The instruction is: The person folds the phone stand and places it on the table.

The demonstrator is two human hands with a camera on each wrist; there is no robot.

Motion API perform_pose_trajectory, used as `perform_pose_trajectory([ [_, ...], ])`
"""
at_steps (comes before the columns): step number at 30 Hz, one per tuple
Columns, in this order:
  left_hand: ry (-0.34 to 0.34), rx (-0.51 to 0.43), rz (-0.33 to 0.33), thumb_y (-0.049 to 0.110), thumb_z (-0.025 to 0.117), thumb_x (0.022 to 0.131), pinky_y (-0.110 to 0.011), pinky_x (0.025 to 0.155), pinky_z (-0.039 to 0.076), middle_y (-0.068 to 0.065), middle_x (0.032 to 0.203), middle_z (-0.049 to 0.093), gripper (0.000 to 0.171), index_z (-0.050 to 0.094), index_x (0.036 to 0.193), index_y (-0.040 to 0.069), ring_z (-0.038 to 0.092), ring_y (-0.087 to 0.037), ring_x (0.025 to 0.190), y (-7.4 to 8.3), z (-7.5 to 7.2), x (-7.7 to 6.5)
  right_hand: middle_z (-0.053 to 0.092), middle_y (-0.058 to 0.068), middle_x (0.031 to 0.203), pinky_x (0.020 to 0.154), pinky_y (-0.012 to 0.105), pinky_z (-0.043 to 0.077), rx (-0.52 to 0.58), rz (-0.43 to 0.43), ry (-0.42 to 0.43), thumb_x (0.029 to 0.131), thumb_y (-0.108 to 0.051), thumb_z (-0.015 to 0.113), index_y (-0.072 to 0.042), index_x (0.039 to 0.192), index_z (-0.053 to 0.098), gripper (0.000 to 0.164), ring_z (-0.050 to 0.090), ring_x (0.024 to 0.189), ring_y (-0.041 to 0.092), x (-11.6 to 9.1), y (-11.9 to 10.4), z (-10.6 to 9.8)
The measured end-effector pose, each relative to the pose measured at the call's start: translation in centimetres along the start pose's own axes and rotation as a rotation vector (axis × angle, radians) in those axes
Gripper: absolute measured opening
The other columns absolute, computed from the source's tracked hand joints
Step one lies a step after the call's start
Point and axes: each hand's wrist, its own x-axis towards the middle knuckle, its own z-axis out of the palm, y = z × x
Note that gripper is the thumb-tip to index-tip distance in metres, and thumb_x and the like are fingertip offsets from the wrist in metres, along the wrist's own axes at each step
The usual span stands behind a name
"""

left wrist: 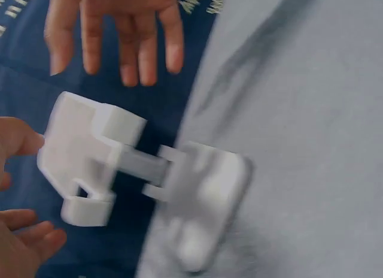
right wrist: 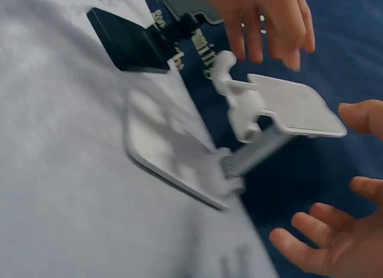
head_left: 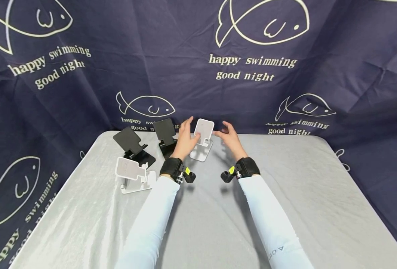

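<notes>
A white phone stand stands upright near the table's back edge, between the two hands. Its flat base rests on the cloth, and its tilted plate rises above on a short arm. My left hand is at the stand's left side, its fingers spread; in the left wrist view the thumb meets or nearly meets the plate's edge. On the other side, my right hand has its fingers loosely bent and apart, the thumb close to the plate. Neither hand grips the stand.
Left of the hands stand two black phone stands, one nearer and one behind the left hand. Another white phone stand sits in front of them. A dark blue printed curtain hangs behind the grey-clothed table.
</notes>
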Motion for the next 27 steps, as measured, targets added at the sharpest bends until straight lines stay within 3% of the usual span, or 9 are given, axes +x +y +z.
perform_pose_trajectory([
  [3, -0.011, -0.03, -0.049, 0.018, 0.059, 0.09, -0.046, 0.113, 0.028, -0.022, 0.151, 0.024, 0.075, 0.017, 0.152, 0.009, 0.027, -0.038, 0.138, -0.6, 1.0, 0.1, 0.034, 0.022, 0.147, 0.102, 0.056, 0.039, 0.136, 0.042, -0.032, 0.088, -0.022, 0.065, -0.018, 0.151, 0.022, 0.077, 0.039, 0.133, 0.034, 0.2, 0.8, 1.2],
  [6, 0.0, -0.11, -0.099, 0.017, 0.059, 0.09, -0.046, 0.109, 0.033, -0.025, 0.147, 0.03, 0.075, 0.017, 0.151, 0.005, 0.038, -0.04, 0.131, -1.0, 1.7, 0.2, 0.04, 0.022, 0.143, 0.101, 0.056, 0.041, 0.234, 0.043, -0.053, 0.09, -0.016, 0.063, -0.019, 0.151, 0.022, 0.074, 0.045, 0.128, 0.037, 0.1, 1.3, 2.2],
  [11, 0.014, -0.299, -0.239, 0.016, 0.058, 0.092, -0.044, 0.092, 0.049, -0.025, 0.129, 0.049, 0.057, 0.035, 0.142, 0.002, 0.057, -0.034, 0.107, -0.8, 2.5, 0.0, 0.06, 0.013, 0.11, 0.093, 0.055, 0.047, 0.328, -0.007, -0.011, 0.091, -0.002, 0.058, -0.014, 0.148, 0.032, 0.064, 0.066, 0.098, 0.028, 0.0, 1.9, 3.5],
  [14, 0.043, -0.428, -0.308, 0.01, 0.059, 0.092, -0.041, 0.082, 0.055, -0.02, 0.11, 0.056, 0.043, 0.047, 0.131, -0.001, 0.06, -0.024, 0.09, -0.6, 2.9, 0.0, 0.061, 0.007, 0.093, 0.086, 0.051, 0.053, 0.349, -0.045, 0.016, 0.089, 0.002, 0.057, -0.011, 0.144, 0.039, 0.059, 0.066, 0.079, 0.014, 0.2, 2.4, 4.1],
  [20, 0.096, -0.593, -0.345, 0.001, 0.063, 0.088, -0.03, 0.066, 0.057, -0.005, 0.084, 0.055, 0.033, 0.055, 0.118, -0.006, 0.054, -0.008, 0.068, -0.2, 3.0, 0.0, 0.065, 0.007, 0.082, 0.067, 0.037, 0.058, 0.415, -0.155, 0.041, 0.081, 0.004, 0.061, -0.01, 0.133, 0.05, 0.055, 0.065, 0.069, 0.012, 0.7, 3.2, 4.4],
  [27, 0.091, -0.637, -0.35, -0.002, 0.064, 0.086, -0.023, 0.06, 0.053, -0.012, 0.086, 0.064, 0.029, 0.056, 0.112, -0.007, 0.056, -0.006, 0.067, 0.7, 2.6, -0.3, 0.059, 0.002, 0.077, 0.061, 0.028, 0.055, 0.328, -0.09, 0.062, 0.082, 0.011, 0.055, -0.005, 0.136, 0.047, 0.057, 0.062, 0.064, 0.008, -0.3, 1.5, 3.8],
])
